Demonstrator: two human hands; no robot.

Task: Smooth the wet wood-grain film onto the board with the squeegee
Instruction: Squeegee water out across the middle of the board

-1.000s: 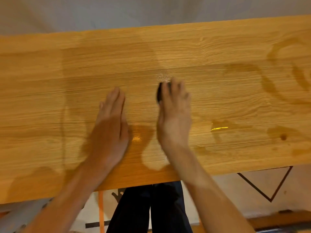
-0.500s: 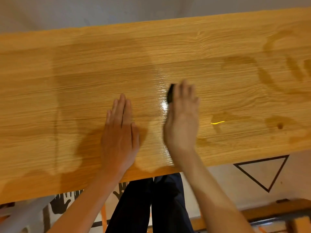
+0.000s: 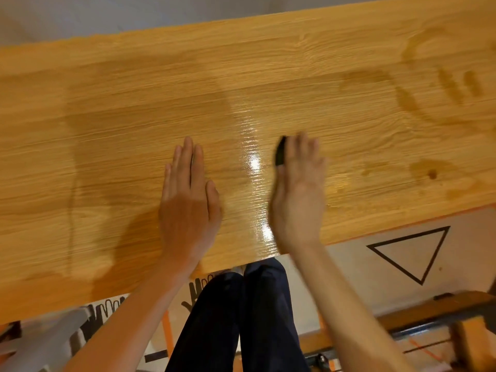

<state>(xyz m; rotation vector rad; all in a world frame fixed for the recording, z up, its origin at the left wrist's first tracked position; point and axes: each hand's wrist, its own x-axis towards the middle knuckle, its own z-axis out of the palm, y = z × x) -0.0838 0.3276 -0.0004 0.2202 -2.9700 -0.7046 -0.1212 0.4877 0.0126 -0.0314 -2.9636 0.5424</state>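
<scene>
We are pressing our left hand (image 3: 188, 208) flat, fingers straight, on the wet wood-grain film (image 3: 335, 124) covering the board (image 3: 375, 224). Our right hand (image 3: 296, 200) is keeping its grip around the black squeegee (image 3: 280, 154), which is touching the film beside a glossy streak (image 3: 253, 167).

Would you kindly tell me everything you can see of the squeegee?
Only a small part of the squeegee shows: a dark, near-black, narrow piece with a rounded far end, blurred by motion. It sticks out at the thumb side of the right hand, whose fingers lie over the rest and hide it. It sits low against the film on the board, just right of a glossy wet streak. Its material and its edge on the film cannot be made out.
</scene>
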